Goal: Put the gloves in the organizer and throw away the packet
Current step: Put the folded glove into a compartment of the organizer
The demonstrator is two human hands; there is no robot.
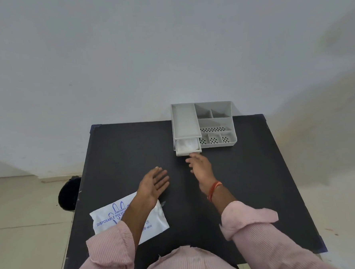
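A plain pale wall rises behind a black table. Beige floor lies around it, with a black bin at the table's left.

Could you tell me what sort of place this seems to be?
Probably a sparse indoor work or recording room: a black table against a plain white wall, a tiled floor, and a dark bin beside the table.

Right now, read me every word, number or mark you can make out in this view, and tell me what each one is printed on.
"EMBOSSED" on the white packet, small blue print above the main line.
"DISPOSABLE POLYE..." on the packet; the rest is hidden behind the left forearm.
"CE" mark on the packet, right of the forearm.
"...0 PIECES" on the packet; the leading digits are covered and the print is tiny.
The grey organizer shows no text.
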